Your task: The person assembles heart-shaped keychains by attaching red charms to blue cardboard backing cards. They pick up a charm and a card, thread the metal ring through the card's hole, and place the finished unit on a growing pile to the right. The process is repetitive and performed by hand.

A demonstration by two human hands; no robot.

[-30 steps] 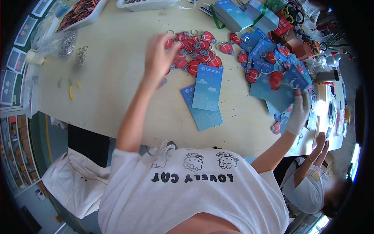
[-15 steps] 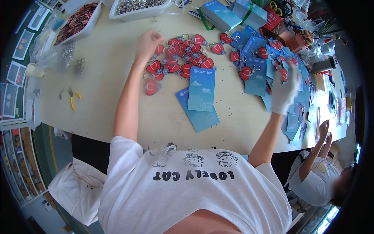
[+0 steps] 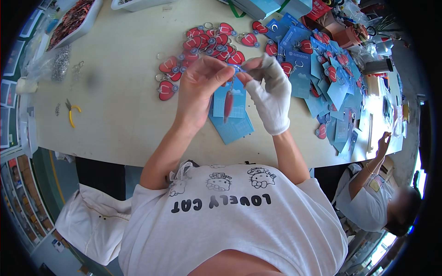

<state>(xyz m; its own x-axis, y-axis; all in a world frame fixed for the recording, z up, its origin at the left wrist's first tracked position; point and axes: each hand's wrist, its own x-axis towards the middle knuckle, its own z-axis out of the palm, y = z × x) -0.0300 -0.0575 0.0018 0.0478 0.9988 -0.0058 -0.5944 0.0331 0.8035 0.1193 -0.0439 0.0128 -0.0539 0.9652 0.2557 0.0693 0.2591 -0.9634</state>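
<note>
My left hand (image 3: 200,87), bare, and my right hand (image 3: 275,94), in a white glove with bare fingertips, meet over the middle of the table. Both pinch at the metal top of a red keychain (image 3: 228,105), whose pendant hangs edge-on and blurred below the fingers. The ring itself is mostly hidden by my fingertips. Beneath it lie two blue printed cards (image 3: 240,131), one overlapping the other. Just beyond my hands spreads a pile of red heart-shaped keychains (image 3: 193,43) with metal rings.
To the right is a heap of blue cards (image 3: 301,87) with red keychains on them. Yellow-handled pliers (image 3: 71,115) lie at left, near a bag of metal rings (image 3: 60,64). Bins (image 3: 94,23) stand far left. Another person (image 3: 368,198) sits at right.
My left hand has come from the keychain pile toward me, and my right hand from the card heap leftward. They now meet at a hanging keychain. The view has shifted slightly.
</note>
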